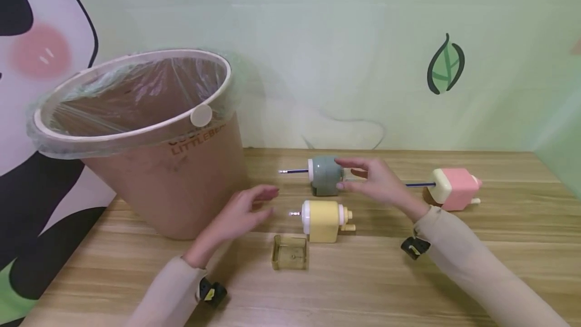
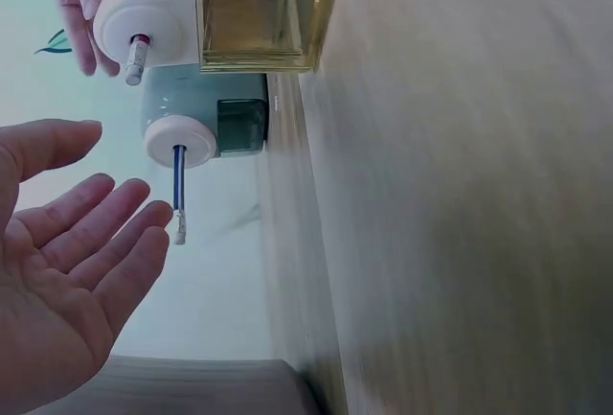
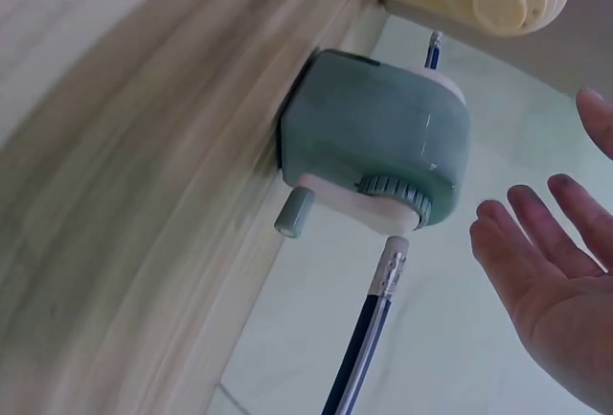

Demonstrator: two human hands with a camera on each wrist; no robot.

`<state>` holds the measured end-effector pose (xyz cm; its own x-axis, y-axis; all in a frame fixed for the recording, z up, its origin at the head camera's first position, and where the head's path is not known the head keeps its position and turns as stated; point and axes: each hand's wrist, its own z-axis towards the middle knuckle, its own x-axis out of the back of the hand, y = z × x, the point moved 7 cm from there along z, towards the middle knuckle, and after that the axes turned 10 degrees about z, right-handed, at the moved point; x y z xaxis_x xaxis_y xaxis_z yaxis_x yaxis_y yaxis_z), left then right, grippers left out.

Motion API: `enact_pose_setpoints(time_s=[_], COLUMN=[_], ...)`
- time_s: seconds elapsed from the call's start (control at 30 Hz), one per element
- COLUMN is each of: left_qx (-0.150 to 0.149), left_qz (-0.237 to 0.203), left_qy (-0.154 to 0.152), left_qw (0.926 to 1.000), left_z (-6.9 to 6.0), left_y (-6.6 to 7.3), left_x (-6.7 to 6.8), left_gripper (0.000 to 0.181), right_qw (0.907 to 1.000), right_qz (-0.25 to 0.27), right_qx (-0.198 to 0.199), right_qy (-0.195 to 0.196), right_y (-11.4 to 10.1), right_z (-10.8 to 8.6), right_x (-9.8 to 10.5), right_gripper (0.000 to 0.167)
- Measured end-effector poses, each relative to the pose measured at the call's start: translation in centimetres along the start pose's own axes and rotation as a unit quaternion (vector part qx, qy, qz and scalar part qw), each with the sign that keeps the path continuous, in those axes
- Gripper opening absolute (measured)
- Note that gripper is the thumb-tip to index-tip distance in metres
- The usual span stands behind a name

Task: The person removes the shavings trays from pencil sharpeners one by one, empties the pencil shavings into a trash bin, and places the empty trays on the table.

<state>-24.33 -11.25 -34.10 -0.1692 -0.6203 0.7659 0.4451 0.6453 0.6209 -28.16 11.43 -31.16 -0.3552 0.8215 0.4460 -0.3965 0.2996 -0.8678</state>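
Observation:
A grey-green crank pencil sharpener (image 1: 326,178) stands on the table with a blue pencil (image 1: 296,171) in its front. My right hand (image 1: 379,180) is at its crank side, fingers spread; the right wrist view shows the hand apart from the sharpener. My left hand (image 1: 240,216) hovers left of it, palm facing in, fingers relaxed and holding nothing. Closer to me is a yellow sharpener (image 1: 323,221), a short pencil end (image 1: 295,213) poking out. Before it lies a see-through yellowish shavings drawer (image 1: 289,254). A pink sharpener (image 1: 456,189) stands at right with another blue pencil (image 1: 418,184).
A large pinkish-brown waste bin (image 1: 199,185) lined with a clear bag stands at left, just beyond my left hand. A pale green wall (image 1: 317,54) with a leaf drawing (image 1: 447,64) closes off the back of the wooden table (image 1: 363,286).

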Motion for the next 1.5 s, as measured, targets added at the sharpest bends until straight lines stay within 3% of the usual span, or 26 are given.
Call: enact_pose_setpoints(time_s=[0.23,0.5,0.77,1.37,1.5], left_qx=[0.014,0.015,0.011,0.043,0.032], left_qz=[-0.017,-0.030,0.001,0.084,0.090], left_qy=[-0.012,-0.050,-0.089,-0.136,-0.139], left_qw=[0.9997,0.9982,0.9960,0.9863,0.9857], left_z=[1.7,3.5,5.2,8.1,8.7], left_y=[-0.9,-1.2,-1.3,-2.3,-2.2], left_x=[-0.6,-1.7,-3.3,-6.0,-6.2], left_gripper=[0.043,0.045,0.050,0.058,0.064], right_qw=[0.9998,0.9984,0.9968,0.9924,0.9908], right_qz=[-0.014,-0.040,-0.049,-0.023,-0.018], right_qx=[-0.007,-0.040,-0.056,-0.094,-0.105], right_qy=[0.010,-0.005,-0.029,-0.076,-0.083], right_y=[0.5,1.6,2.5,4.1,4.3], right_z=[1.2,2.5,3.6,4.7,4.8], right_x=[0.6,0.8,0.6,-0.2,-0.4], right_gripper=[0.059,0.066,0.069,0.073,0.074])
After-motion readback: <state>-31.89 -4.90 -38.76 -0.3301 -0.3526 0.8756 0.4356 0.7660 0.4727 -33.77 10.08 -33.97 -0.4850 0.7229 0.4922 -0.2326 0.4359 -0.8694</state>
